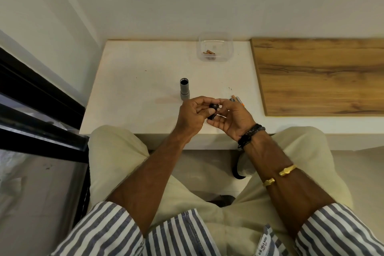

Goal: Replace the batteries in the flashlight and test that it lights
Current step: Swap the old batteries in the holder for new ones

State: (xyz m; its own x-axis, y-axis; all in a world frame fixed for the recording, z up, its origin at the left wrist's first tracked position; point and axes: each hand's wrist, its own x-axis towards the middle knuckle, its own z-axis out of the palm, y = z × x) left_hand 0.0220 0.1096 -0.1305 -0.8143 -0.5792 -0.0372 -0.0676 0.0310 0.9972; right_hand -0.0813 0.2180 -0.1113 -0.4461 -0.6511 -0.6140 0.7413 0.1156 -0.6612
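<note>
A grey flashlight body stands upright on the white tabletop, its dark open end facing up. Just in front of it, both hands meet around a small black battery holder. My left hand grips its left side with thumb and fingers. My right hand pinches its right end, where a small light-coloured part shows. Loose batteries and a dark cap lie on the table just behind my right hand.
A clear plastic tub holding a few copper-coloured batteries stands at the back of the table by the wall. A wooden board covers the surface to the right. A black-framed glass panel runs along the left.
</note>
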